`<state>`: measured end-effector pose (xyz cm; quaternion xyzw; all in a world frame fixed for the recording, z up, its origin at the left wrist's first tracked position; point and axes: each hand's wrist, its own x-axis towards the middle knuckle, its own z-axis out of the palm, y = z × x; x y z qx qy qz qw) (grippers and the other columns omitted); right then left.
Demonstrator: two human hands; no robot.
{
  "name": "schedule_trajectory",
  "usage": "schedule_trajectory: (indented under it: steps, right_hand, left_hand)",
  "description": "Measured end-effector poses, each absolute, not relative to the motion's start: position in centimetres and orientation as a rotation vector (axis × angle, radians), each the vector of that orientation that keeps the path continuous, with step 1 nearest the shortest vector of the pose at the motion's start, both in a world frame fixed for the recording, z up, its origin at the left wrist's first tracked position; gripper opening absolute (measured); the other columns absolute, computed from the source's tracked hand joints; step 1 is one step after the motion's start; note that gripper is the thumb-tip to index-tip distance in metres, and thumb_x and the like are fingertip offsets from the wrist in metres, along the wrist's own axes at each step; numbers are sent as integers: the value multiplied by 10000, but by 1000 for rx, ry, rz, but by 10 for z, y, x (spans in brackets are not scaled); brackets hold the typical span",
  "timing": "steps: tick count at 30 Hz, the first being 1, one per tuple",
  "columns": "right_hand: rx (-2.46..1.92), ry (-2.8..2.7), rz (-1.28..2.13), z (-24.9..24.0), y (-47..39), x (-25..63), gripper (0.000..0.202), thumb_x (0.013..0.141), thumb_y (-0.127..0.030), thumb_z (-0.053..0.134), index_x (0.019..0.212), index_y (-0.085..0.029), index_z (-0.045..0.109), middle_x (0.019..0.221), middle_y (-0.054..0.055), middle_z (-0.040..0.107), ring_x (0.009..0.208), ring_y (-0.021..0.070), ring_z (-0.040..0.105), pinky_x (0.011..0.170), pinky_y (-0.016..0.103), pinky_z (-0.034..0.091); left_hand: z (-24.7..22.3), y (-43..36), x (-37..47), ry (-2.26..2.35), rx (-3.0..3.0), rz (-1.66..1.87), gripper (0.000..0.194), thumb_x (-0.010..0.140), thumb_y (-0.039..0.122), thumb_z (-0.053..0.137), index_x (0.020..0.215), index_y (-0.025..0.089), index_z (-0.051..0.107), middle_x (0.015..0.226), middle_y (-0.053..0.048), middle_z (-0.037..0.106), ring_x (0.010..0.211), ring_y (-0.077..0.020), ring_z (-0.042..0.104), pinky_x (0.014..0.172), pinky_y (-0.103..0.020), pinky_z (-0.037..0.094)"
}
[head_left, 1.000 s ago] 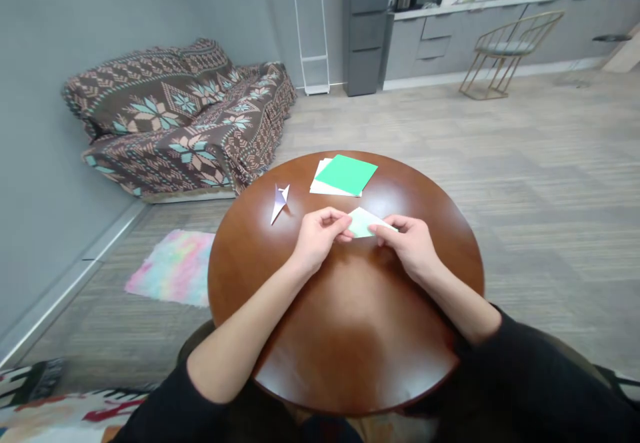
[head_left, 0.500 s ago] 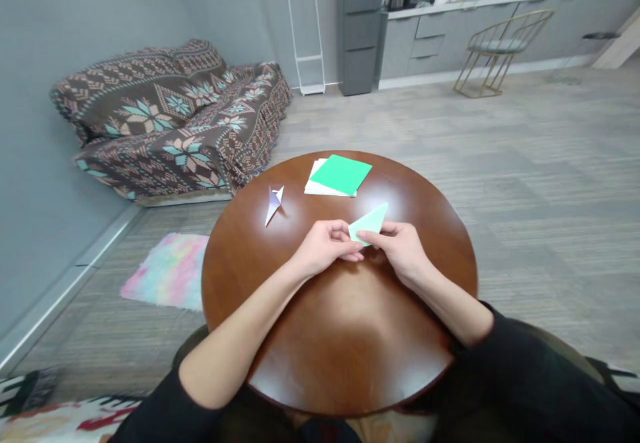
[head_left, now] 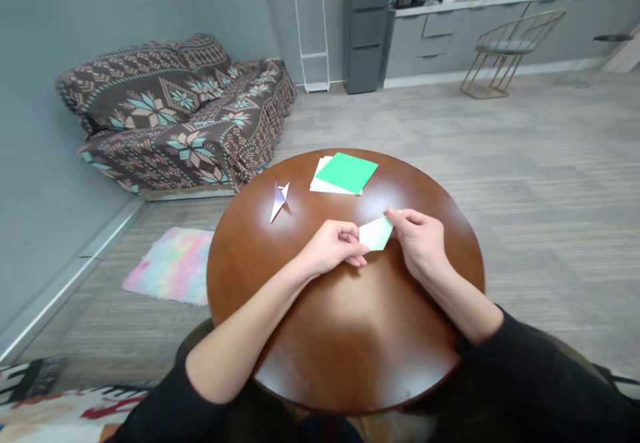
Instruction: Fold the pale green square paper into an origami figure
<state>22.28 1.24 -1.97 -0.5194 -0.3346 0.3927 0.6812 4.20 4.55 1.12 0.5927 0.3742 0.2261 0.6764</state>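
Note:
A small folded piece of pale green paper (head_left: 375, 235) is held between both hands above the round brown table (head_left: 350, 336). My left hand (head_left: 341, 246) pinches its left edge, thumb in front and fingers behind. My right hand (head_left: 419, 235) grips the paper's upper right corner between thumb and fingertips. Behind the hands lies a bright green sheet (head_left: 349, 172) on top of several white sheets (head_left: 325, 184). A purple and white folded paper figure (head_left: 279, 202) stands on the table's left side.
A sofa (head_left: 185, 123) under a patterned cover stands beyond the table at left, with a pastel fluffy mat (head_left: 173, 266) on the floor nearby. At the back are a grey fridge (head_left: 369, 30), kitchen cabinets (head_left: 435, 40) and a gold-framed chair (head_left: 500, 53).
My right hand has shifted from the paper's lower right to its upper right corner. The paper's pointed tip no longer sticks up, and its shape looks shorter. The whole view has shifted slightly.

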Motion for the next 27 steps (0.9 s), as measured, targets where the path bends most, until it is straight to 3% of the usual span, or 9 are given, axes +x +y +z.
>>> schedule_trajectory:
  steps: [6,9,12,18,22,24,27]
  right_hand:
    - [-1109,-619,808,-15,15,228,371,743,-553,778,725,-188,711,727,28,631,642,145,552,588,290,457]
    - [-1073,-677,1000,-12,11,223,408,763,-593,742,811,-188,731,873,61,675,722,155,603,581,269,480]
    - [-1043,-895,1179,-10,4,214,344,754,-530,784,822,-198,725,798,36,675,691,153,608,574,262,485]
    - [-1051,-1096,1143,-11,-1,207,312,762,-501,789,762,-205,692,640,6,648,561,142,570,532,275,484]
    - [-1058,-1130,1133,-10,-1,209,315,777,-504,771,762,-201,688,652,15,650,564,150,573,514,279,483]
    - [-1103,-1144,1110,-9,-1,211,302,802,-489,748,763,-196,686,660,19,654,555,147,567,517,282,483]
    - [-1193,-1147,1025,-8,-1,213,279,816,-448,732,726,-194,660,639,11,643,524,139,546,519,283,472]
  left_hand:
    - [5,49,40,866,1332,587,295,706,295,848,696,123,609,590,-41,677,529,-123,665,550,-217,559]
    - [4,52,39,871,1233,705,260,754,307,818,771,121,636,615,-26,670,546,-99,653,566,-194,557]
    - [5,53,39,801,1071,687,265,824,357,760,810,116,650,698,-41,687,582,-82,659,593,-171,555]
    - [4,51,41,774,961,618,251,843,353,738,921,125,670,775,-54,703,614,-73,655,625,-165,552]
    - [3,51,41,817,1050,626,433,811,354,764,1184,209,598,727,-14,701,583,-102,660,593,-201,550]
    - [5,51,40,837,1133,619,442,831,423,728,1198,212,602,757,-26,707,581,-112,663,574,-209,546]
    - [9,48,40,777,1274,600,442,873,546,628,1123,183,661,962,-94,725,796,-174,710,629,-242,568]
